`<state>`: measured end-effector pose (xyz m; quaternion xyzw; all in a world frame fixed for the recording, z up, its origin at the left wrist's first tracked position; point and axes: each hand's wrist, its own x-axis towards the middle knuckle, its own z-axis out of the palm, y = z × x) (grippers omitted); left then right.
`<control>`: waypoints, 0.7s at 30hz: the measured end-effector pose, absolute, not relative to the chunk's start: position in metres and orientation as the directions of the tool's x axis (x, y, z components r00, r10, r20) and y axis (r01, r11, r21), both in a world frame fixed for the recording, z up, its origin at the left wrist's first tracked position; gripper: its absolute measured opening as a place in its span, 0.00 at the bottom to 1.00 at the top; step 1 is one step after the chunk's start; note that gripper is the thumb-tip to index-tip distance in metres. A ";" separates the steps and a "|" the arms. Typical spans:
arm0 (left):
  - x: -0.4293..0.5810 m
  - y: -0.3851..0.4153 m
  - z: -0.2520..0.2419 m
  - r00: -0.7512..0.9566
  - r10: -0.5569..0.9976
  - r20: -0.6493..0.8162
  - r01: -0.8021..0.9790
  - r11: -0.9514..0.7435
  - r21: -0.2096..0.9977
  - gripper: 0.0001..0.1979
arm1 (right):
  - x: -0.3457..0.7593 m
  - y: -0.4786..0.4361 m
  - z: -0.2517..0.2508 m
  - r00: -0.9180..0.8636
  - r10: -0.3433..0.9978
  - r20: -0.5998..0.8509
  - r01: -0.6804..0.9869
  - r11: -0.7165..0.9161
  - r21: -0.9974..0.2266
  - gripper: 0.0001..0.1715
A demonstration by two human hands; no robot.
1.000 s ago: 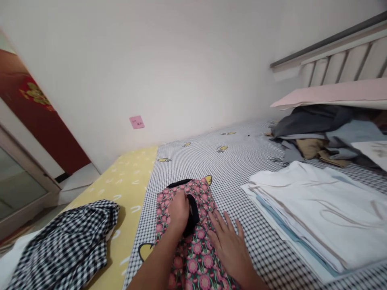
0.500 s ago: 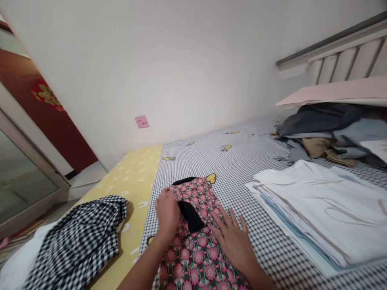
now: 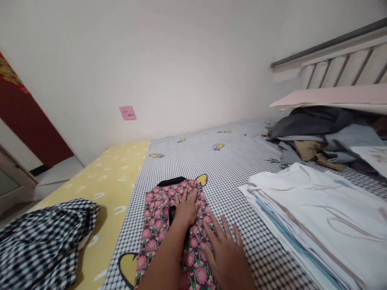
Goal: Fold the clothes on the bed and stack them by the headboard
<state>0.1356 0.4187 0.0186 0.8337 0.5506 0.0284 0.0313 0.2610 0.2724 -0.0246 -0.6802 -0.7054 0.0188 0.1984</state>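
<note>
A pink floral garment point(image 3: 154, 225) with black trim lies folded lengthwise on the bed, its black collar edge point(image 3: 171, 181) at the far end. My left hand point(image 3: 186, 207) rests on the garment's upper part, fingers stretched out and apart. Beneath my left wrist a bit of the black piece point(image 3: 171, 214) shows; the rest of it is hidden. My right hand point(image 3: 223, 245) lies spread at the garment's right edge, partly over the checked sheet. Neither hand grips anything.
On the right is a stack of folded white and blue clothes point(image 3: 314, 209). Behind it sit dark clothes point(image 3: 314, 123) under a pink board point(image 3: 332, 96). A crumpled black-and-white gingham cloth point(image 3: 45, 237) lies left on the yellow bedding point(image 3: 111, 169). A wall point(image 3: 187, 68) stands behind.
My left hand has moved right across the garment from its left edge, and its fingers have spread flat. The garment's left side now lies wider and flatter. The view has turned slightly right.
</note>
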 end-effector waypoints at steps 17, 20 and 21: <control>0.044 0.271 0.007 0.513 0.853 0.096 0.852 -0.519 0.071 0.26 | 0.257 0.277 -0.004 -0.003 0.993 0.121 0.950 0.041 -0.309 0.34; 0.028 0.232 0.015 0.497 0.867 0.038 0.864 -0.499 0.072 0.26 | 0.264 0.276 0.012 -0.047 0.999 -0.017 0.923 0.037 -0.383 0.36; 0.024 0.219 0.017 0.493 0.870 0.025 0.866 -0.494 0.074 0.26 | 0.267 0.271 0.017 -0.071 0.997 -0.039 0.913 0.049 -0.404 0.37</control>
